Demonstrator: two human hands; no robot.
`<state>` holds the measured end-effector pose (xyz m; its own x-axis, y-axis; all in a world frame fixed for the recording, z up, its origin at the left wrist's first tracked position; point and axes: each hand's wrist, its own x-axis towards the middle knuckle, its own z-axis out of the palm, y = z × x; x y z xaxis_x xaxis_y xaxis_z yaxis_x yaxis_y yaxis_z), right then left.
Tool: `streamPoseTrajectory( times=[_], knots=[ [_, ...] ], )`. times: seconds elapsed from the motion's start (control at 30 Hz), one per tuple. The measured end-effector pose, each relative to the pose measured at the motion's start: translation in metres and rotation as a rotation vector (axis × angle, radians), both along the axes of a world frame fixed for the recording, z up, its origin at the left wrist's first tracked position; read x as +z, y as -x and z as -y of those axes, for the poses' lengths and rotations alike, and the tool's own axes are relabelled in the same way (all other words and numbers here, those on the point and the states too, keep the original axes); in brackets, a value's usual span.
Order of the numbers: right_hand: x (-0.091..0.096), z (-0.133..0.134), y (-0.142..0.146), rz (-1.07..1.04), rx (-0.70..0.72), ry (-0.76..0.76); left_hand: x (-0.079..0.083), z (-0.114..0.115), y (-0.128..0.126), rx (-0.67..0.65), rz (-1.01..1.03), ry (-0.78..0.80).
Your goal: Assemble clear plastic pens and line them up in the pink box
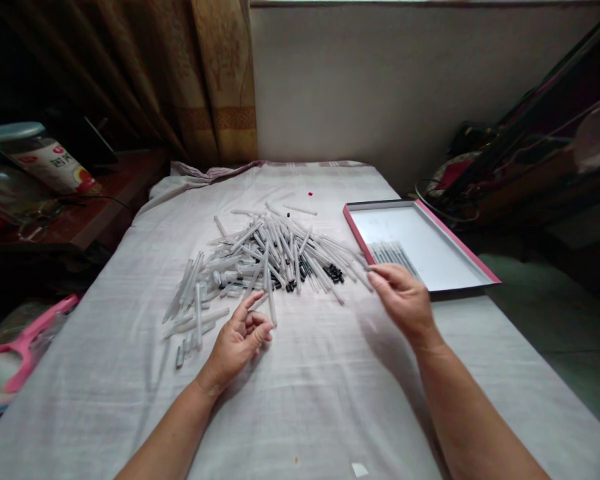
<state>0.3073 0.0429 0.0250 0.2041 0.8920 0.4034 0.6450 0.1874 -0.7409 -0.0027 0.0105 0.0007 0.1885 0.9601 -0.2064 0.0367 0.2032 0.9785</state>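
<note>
Curling the left hand (237, 343) loosely on the white cloth (300, 400), fingers half closed, fingertips touching the near end of one clear pen tube (271, 303); not showing whether gripping it. Reaching towards the heap of clear pen tubes (280, 253) and black caps (335, 273) lying mid-cloth. Hovering the right hand (404, 299) at the heap's right edge, fingers bunched narrow, any hold impossible to tell, just beside the pink-rimmed tray (440, 250) carrying a few sorted tubes (393, 253)

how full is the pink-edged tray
Nearly empty: the tray holds only a few clear tubes near its left edge; the rest is bare.
</note>
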Motion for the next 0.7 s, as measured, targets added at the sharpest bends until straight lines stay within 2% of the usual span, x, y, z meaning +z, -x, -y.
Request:
streamPoseTrajectory(
  times=[0.1, 0.2, 0.3, 0.4, 0.53, 0.7],
  knots=[
    [0.008, -0.023, -0.067, 0.071, -0.348, 0.123, -0.001, 0.0, -0.002, -0.015, -0.055, -0.046],
    [0.012, -0.043, -0.11, 0.246, -0.513, 0.42, -0.003, 0.002, -0.003, -0.032, -0.134, -0.101],
    [0.008, -0.056, -0.122, 0.472, -0.537, 0.598, -0.005, 0.003, -0.003, -0.043, -0.209, -0.133],
    [-0.001, -0.06, -0.122, 0.596, -0.517, 0.656, -0.006, 0.004, -0.002, -0.041, -0.242, -0.142],
    [-0.008, -0.055, -0.121, 0.645, -0.454, 0.689, -0.006, 0.003, -0.002, -0.041, -0.24, -0.134],
    [-0.003, -0.046, -0.112, 0.675, -0.434, 0.735, -0.006, 0.003, -0.001, -0.061, -0.227, -0.11]
  ],
)
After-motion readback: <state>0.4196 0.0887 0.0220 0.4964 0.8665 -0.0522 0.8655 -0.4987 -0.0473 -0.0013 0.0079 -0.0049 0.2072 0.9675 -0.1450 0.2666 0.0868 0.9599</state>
